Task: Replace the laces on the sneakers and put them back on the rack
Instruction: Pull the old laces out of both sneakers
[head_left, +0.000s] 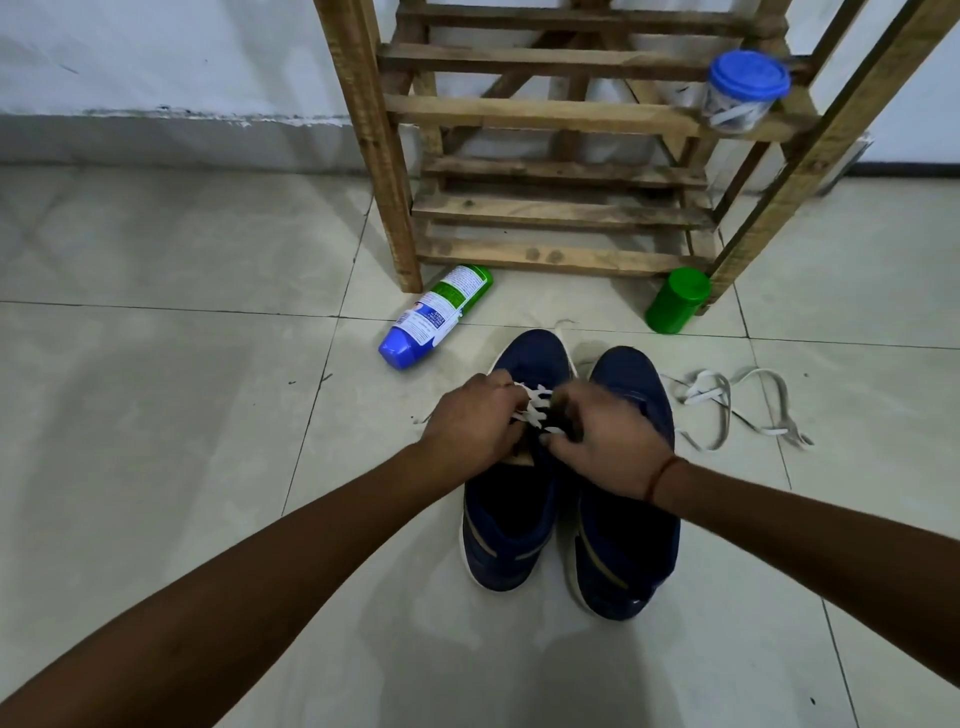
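Both hands work the lace (535, 410) on the left sneaker (511, 519), on the floor (182, 322) before the rack (545, 208).
Left hand (470, 426) and right hand (602, 447) meet over the eyelets, fingers curled, each pinching the white lace; it crosses only the front rows. Right sneaker (628, 545) stands just beside, touching, toes toward the rack. Loose lace (727, 405) lies tangled to the right of the pair. Spray can (434, 317) lies on its side by the rack's left leg; green jar (675, 301) by the right leg. Blue-lidded tub (743, 93) sits on a rack slat.
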